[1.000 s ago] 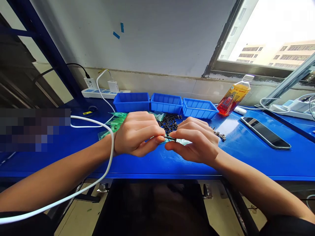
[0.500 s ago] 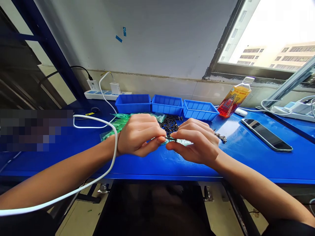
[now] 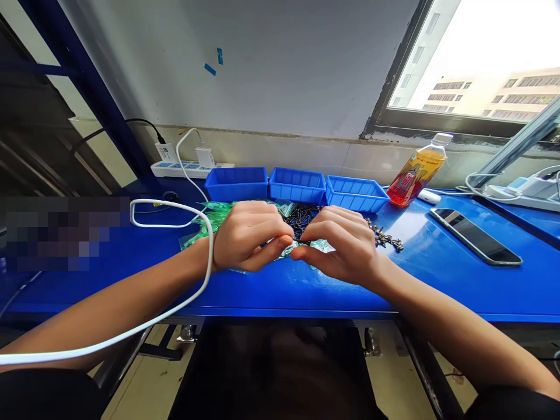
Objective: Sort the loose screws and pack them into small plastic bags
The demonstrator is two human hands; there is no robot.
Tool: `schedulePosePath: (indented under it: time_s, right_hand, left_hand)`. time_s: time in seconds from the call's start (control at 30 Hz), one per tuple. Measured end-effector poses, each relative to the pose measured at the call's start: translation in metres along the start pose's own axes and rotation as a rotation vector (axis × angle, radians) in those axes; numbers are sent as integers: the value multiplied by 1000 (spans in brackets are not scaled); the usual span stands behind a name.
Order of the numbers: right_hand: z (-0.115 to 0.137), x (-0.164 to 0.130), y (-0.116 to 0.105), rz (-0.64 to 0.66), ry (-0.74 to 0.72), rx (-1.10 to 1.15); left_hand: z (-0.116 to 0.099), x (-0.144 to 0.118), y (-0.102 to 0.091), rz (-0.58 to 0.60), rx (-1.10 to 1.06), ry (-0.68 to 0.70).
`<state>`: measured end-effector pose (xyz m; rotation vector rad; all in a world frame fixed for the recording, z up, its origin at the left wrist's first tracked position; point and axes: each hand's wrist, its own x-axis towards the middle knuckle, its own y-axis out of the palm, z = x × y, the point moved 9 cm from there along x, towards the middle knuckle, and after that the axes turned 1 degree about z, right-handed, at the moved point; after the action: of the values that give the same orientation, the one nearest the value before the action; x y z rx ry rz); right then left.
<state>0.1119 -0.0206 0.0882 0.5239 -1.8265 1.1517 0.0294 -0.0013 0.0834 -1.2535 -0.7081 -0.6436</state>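
Observation:
My left hand (image 3: 247,233) and my right hand (image 3: 341,245) meet fingertip to fingertip over the blue bench (image 3: 437,280). Together they pinch a small clear green plastic bag (image 3: 286,249) between thumbs and forefingers; most of it is hidden by the fingers. Just behind my hands lies a heap of small black screws (image 3: 301,214). More green bags (image 3: 210,219) lie behind my left hand. A few silvery screws (image 3: 385,238) lie to the right of my right hand.
Three blue bins (image 3: 296,183) stand in a row at the back. A drink bottle (image 3: 415,172) and a phone (image 3: 475,235) lie at the right. A white cable (image 3: 175,303) loops over my left wrist to a power strip (image 3: 184,168). More cables sit far right.
My hands have closed together and dropped slightly toward the bench; the dark screw seen between the fingertips earlier is now hidden. The view has shifted a little.

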Motion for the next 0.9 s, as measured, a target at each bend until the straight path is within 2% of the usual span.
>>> schedulePosePath:
  time_s: [0.2,0.57,0.9]
  right_hand:
    - [0,-2,8,79,-7,-15]
    - [3,-2,7,62,-22,21]
    - [3,-2,8,75,-18,28]
  left_hand:
    - [-2,0,-1,6,12,14]
    - [-5,0,-1,-1,28,36]
    - [-3,1,-3,-13,-27,-21]
